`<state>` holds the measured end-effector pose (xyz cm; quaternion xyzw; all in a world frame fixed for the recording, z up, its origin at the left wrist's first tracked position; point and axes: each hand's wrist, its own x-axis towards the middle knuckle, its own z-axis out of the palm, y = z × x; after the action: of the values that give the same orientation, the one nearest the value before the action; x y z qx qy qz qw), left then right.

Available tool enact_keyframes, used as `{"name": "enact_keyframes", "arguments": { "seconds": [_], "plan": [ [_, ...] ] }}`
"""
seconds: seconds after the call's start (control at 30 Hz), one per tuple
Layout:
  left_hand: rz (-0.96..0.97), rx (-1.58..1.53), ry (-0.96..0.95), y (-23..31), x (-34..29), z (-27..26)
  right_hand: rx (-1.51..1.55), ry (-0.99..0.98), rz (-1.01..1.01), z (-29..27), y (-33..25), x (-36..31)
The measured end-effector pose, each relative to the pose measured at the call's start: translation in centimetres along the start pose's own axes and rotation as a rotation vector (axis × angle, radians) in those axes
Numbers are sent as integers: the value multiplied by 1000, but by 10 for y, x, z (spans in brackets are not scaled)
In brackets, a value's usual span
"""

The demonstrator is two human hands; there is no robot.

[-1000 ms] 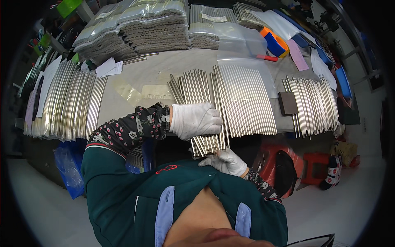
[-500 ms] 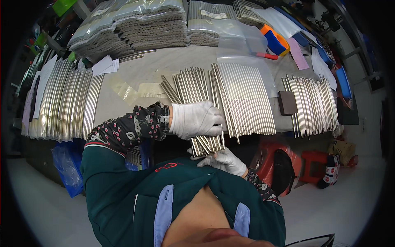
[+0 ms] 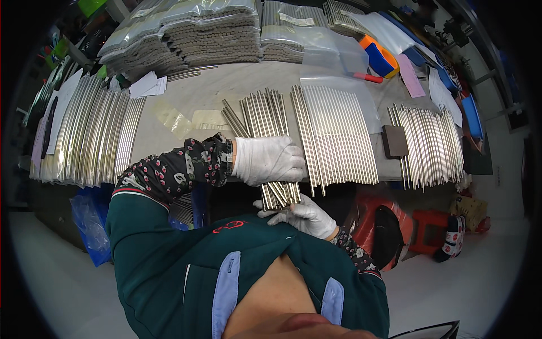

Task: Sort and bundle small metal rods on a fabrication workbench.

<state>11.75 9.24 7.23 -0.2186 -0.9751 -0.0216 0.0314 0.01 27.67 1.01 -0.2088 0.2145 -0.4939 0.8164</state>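
Note:
My left hand [image 3: 270, 161], in a white glove, is closed over a bundle of thin silver metal rods [image 3: 265, 113] at the table's front edge. The rods' near ends stick out past the edge, and a few lie slantwise. My right hand [image 3: 307, 217], also gloved, is under those near ends with its fingers bent against them. Its fingertips are partly hidden by the rods. Just right of the bundle, a flat row of similar rods [image 3: 339, 135] lies partly in a clear plastic bag [image 3: 333, 73].
Bagged rods [image 3: 84, 135] lie at the left. Another row of rods [image 3: 432, 147] and a dark block [image 3: 394, 141] are at the right. Stacked rod packs [image 3: 214, 37] stand at the back, near an orange-and-blue tape dispenser [image 3: 381, 59]. A red stool [image 3: 426, 229] stands below.
The rod that lay apart at the bundle's right side no longer shows there, and a gap separates bundle and row. My right hand has shifted slightly up at the rod ends.

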Motion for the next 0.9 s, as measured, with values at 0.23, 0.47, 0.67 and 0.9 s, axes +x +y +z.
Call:
{"name": "enact_keyframes", "arguments": {
  "seconds": [0.23,0.47,0.67,0.9],
  "plan": [
    [-60,-78,164,3,5,-47,-544,1,15,60,-65,-14],
    [-400,-381,1028,-10,-18,-84,-1071,143,-265,143,-145,32],
    [-405,-1096,1277,-78,-52,-53,-1828,603,-1129,146,-153,117],
    [-745,-836,948,-58,-70,-44,-952,56,-654,138,-163,179]
  ]
}}
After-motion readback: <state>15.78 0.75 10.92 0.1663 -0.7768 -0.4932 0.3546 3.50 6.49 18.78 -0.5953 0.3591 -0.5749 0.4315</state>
